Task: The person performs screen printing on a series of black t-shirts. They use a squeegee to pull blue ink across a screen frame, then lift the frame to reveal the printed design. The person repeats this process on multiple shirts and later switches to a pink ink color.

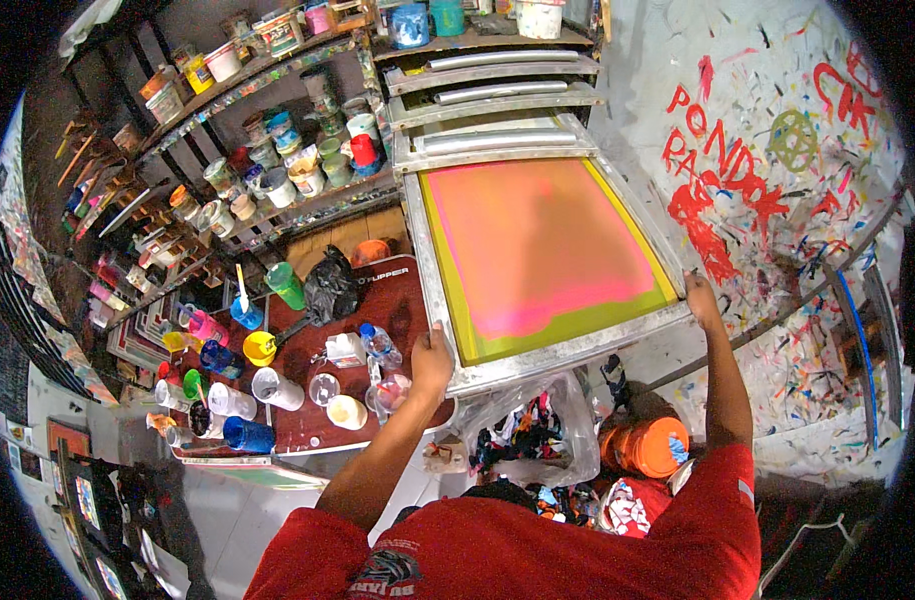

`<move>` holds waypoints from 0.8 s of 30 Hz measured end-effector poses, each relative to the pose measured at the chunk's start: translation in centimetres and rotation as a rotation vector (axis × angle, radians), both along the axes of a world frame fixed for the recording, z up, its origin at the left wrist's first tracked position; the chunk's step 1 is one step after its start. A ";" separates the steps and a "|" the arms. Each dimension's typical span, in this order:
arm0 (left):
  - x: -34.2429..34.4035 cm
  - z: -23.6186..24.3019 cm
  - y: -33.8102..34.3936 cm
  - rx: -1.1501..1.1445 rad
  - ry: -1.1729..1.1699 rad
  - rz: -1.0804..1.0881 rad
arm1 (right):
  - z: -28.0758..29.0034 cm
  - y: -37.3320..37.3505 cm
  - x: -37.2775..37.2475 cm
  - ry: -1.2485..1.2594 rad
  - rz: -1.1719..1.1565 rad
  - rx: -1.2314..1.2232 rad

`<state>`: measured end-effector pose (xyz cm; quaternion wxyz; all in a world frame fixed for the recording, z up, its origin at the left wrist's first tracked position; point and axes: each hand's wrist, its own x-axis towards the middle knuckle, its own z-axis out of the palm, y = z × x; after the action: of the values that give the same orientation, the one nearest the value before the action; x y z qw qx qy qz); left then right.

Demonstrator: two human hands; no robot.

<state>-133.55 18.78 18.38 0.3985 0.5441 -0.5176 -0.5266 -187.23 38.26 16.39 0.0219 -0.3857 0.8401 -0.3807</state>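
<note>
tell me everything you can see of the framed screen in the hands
The framed screen is rectangular, with a smudged, silvery, metal-looking frame and a sheet yellowish at the borders, orange to pink inside. It faces up. The left hand grips its left side, the right hand its right, both near the closer end. The far end is at a rack; contact there is unclear.

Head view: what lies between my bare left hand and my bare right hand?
A rectangular, silver-metal-framed screen with a pink-orange middle and yellow-green border lies between your left hand and right hand, as the head view shows.
</note>
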 end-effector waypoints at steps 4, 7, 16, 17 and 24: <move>2.8 1.2 2.9 0.016 -0.037 0.011 | 1.2 3.1 4.8 -0.044 -0.059 0.092; 5.0 0.9 4.2 0.014 -0.017 -0.009 | 1.4 5.6 8.2 -0.054 -0.107 0.110; 11.0 -1.7 6.6 -0.008 -0.038 -0.053 | -0.4 12.5 13.8 -0.004 -0.152 0.074; 11.5 -1.6 7.0 0.003 -0.056 -0.105 | -0.6 13.6 14.2 -0.027 -0.168 0.085; 16.8 -2.6 9.5 -0.070 -0.047 -0.184 | 0.0 17.8 21.8 0.028 -0.258 0.092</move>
<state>-116.78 28.32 15.81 0.3551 0.4919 -0.5928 -0.5297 -165.42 56.02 16.41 -0.0215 -0.2784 0.8995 -0.3361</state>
